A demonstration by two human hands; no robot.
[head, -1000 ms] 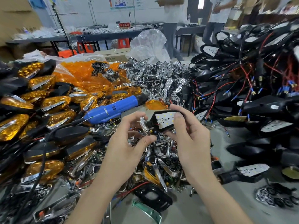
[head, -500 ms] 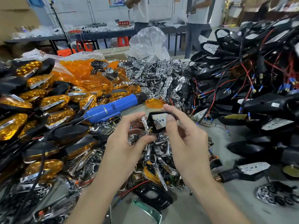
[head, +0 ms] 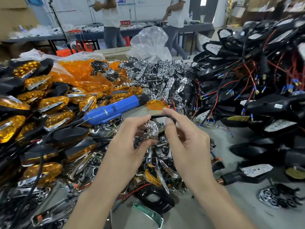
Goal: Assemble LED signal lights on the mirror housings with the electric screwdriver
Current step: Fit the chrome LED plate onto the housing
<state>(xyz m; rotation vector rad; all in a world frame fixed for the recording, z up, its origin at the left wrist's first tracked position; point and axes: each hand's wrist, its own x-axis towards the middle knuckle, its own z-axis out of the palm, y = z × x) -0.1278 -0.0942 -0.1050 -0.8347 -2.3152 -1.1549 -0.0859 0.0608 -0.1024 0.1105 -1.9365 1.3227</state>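
Observation:
My right hand (head: 184, 142) grips a black mirror housing (head: 162, 120) with a white LED board inside, forefinger over its top edge and thumb on its face. My left hand (head: 125, 146) pinches a chrome reflector piece (head: 152, 129) and holds it against the housing's lower left. The blue electric screwdriver (head: 113, 109) lies untouched on the pile just left of and behind my hands, its black cable running down to the left.
Finished amber-lensed signal lights (head: 41, 103) are heaped at left. Loose amber lenses (head: 82, 73) and chrome reflectors (head: 165, 76) lie behind. Black housings with red and black wires (head: 255, 90) are piled at right. Chrome trim scraps lie under my hands. Two people stand at a far table.
The chrome reflector has turned from edge-on to face-on and moved right onto the housing. My hands have come closer together. The people in the background have moved.

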